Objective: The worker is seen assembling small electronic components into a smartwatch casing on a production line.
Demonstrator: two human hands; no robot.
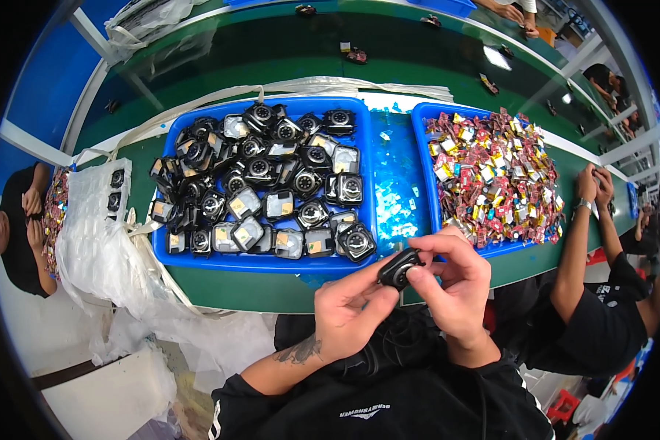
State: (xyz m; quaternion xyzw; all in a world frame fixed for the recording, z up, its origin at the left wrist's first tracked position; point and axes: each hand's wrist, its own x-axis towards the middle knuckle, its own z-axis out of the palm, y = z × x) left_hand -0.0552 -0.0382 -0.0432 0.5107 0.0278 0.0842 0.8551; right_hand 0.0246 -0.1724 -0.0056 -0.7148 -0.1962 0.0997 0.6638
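Observation:
A black smartwatch case (397, 271) with a round sensor back is held up in front of my chest, tilted. My left hand (352, 308) grips its left end between thumb and fingers. At its right end, my right hand (455, 282) pinches the edge with thumb and forefinger; whether a small part sits in that pinch is hidden. Just beyond, to the left, a blue tray (161, 246) is heaped with similar black watch cases (279, 205). A second blue tray (422, 158) to the right is piled with small red, yellow and white electronic parts (491, 180).
Between the trays lies a blue surface (392, 169) strewn with small bits. Beyond runs a green conveyor belt (271, 44) carrying scattered parts. White plastic wrap (99, 249) hangs at left. Co-workers sit at both sides, one person's hands (594, 183) near the right tray.

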